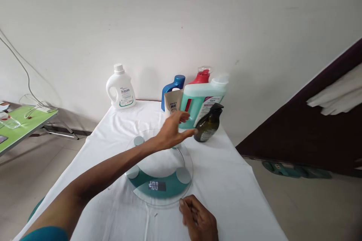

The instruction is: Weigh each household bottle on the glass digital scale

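Observation:
A round glass bathroom scale with a teal band lies on the white cloth, its display lit with zeros. Over its far side stretches my left hand, thumb and fingers apart. The thumb tip meets or overlaps a dark pump bottle that leans right in view; contact is hard to judge. Just behind are a large green jug with a white cap and a beige pouch, partly covered by that hand. My right hand is curled closed at the scale's front right rim, with nothing visible in its fingers.
A white jug stands at the table's back left. Behind the green jug are a blue bottle and a red bottle. The wall borders the table's back edge. A low green table with a cable is at left.

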A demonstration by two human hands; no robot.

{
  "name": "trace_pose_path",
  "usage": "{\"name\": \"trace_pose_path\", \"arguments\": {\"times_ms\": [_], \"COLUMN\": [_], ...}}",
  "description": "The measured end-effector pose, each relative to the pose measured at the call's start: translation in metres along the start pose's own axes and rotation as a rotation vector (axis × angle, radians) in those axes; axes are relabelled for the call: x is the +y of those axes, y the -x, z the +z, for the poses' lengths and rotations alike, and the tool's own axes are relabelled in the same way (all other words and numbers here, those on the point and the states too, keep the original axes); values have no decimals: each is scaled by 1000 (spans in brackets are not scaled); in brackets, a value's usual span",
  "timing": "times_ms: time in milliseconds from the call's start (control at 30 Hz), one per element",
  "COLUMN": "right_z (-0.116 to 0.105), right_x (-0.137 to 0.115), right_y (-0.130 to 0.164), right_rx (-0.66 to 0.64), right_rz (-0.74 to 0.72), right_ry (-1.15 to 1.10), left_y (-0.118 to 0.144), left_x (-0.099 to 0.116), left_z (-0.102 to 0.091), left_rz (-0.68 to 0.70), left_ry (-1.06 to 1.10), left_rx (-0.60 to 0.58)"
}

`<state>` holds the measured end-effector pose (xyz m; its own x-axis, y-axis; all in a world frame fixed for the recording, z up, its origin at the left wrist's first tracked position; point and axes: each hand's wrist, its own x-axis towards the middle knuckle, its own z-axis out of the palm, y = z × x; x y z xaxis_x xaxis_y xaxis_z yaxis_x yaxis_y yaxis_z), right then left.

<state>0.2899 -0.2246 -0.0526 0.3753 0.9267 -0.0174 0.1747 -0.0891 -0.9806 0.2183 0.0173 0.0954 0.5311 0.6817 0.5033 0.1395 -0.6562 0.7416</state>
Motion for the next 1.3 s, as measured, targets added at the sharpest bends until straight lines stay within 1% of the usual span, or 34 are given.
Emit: {"name": "trace_pose_path", "arguments": {"times_ms": [33,100,167,233,367,533,633,700,800,867,933,1000,1067,1167,1233,1300], "right_z": [0,1,2,3,5,4,1,-1,-3,-3,-5,-6,-8,-9,-9,-8], "right_x": [-1,0,3,6,8,1,-7,-12,-16,-18,-20,-21,-24,-26,-26,-25], "right_y": [1,1,1,-1,-5,-6,-7,-7,-7,-7,-6,-5,-4,-4,-4,-5], "right_rx": [-10,-16,-14,-7,-2,19,0,-15,-19,-24,-33,-44,-58,-84,-96,-93], "right_rz": [-7,-22,-60,-125,-222,-237,-241,-235,-202,-175,-143,-107,-73,-36,-26,-29], "right_ry": [-2,8,27,45,82,110,123,126,115,103,91,80,74,70,72,76], "left_y": [-5,-18,-31,-41,-51,-58,-61,-61,-58,-56,-54,-50,-45,-30,-15,3], "left_x": [3,3,0,-4,-14,-24,-29,-32,-31,-26,-16,-2,15,37,46,49], "left_z": [20,50,70,84,103,121,126,126,123,120,113,101,81,38,6,-22], "left_rz": [-80,-198,-267,-310,-366,-424,-407,-372,-334,-322,-305,-278,-245,-201,-192,-217], "left_ry": [5,-32,-88,-134,-165,-113,-68,-72,-112,-135,-135,-114,-82,-16,7,-8], "left_rx": [-54,-123,-153,-144,-60,3,45,49,8,-18,-29,-43,-57,-61,-60,-52]}}
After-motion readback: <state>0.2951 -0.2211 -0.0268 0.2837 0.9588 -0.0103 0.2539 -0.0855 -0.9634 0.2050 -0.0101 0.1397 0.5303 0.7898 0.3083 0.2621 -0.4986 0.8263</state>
